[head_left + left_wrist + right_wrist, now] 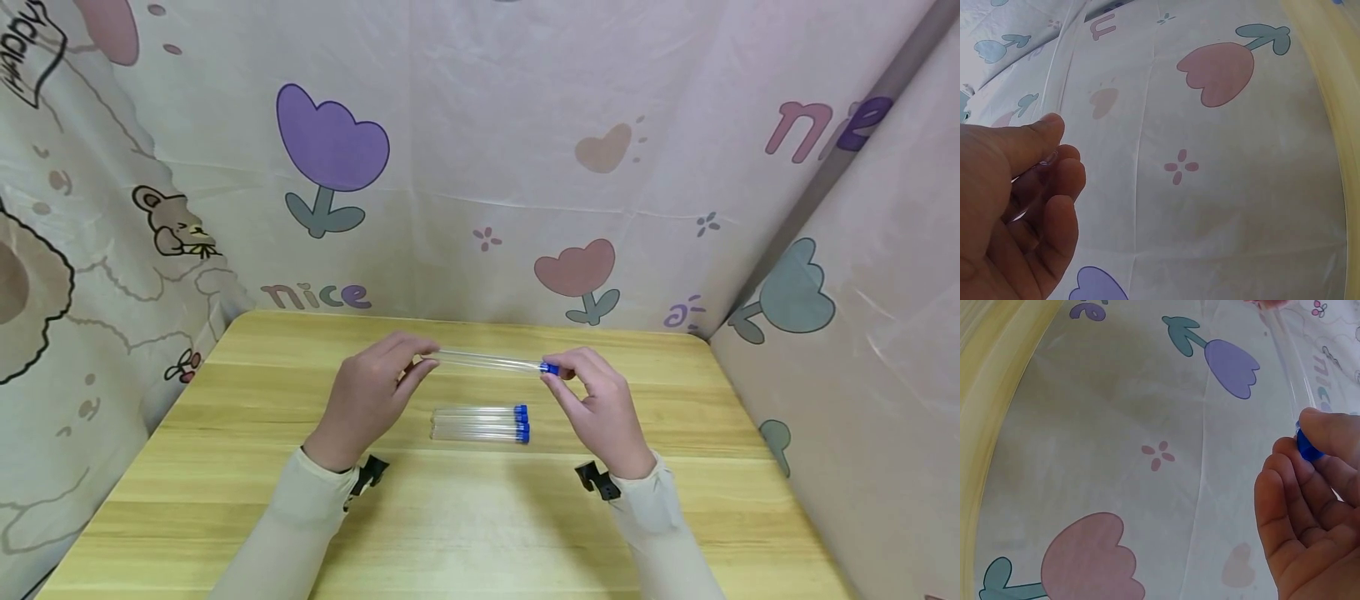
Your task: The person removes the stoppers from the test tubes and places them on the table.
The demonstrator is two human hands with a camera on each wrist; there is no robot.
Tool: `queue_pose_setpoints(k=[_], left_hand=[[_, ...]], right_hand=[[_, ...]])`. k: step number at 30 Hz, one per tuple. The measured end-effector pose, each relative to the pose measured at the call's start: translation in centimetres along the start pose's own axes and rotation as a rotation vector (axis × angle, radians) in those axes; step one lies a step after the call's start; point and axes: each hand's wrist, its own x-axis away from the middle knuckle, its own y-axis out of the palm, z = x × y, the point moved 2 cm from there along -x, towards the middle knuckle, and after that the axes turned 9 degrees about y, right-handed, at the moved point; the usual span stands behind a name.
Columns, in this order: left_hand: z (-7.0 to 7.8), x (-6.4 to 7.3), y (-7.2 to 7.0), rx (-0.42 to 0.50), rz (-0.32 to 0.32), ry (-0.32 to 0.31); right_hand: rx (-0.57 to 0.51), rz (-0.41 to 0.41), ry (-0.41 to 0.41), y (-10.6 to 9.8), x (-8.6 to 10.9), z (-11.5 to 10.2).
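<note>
A clear test tube (491, 361) with a blue cap (551, 368) is held level between both hands. My left hand (378, 392) pinches its far-left end between thumb and fingers; in the left wrist view the fingertips (1054, 128) cover that end. At the other end, the right hand (600, 404) pinches the blue cap (1307, 445) between thumb and forefinger, the other fingers curled loosely below. Nearer the body than this tube, several clear test tubes (480, 423) with blue caps lie side by side on the table, caps facing right.
The light wooden table (465, 517) ends at a printed cloth (450, 250) behind it, and more of this cloth hangs along the left and right sides. Each wrist wears a small black mount (597, 481) over a pale sleeve.
</note>
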Motion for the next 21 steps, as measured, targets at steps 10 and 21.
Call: queue_pose_setpoints(k=[10, 21], left_hand=[[0.03, -0.04, 0.11, 0.009, 0.006, 0.009], [0.09, -0.03, 0.12, -0.002, 0.018, 0.039]], right_hand=[[-0.012, 0.014, 0.005, -0.04, -0.12, 0.22], [0.030, 0.003, 0.006, -0.13, -0.02, 0.04]])
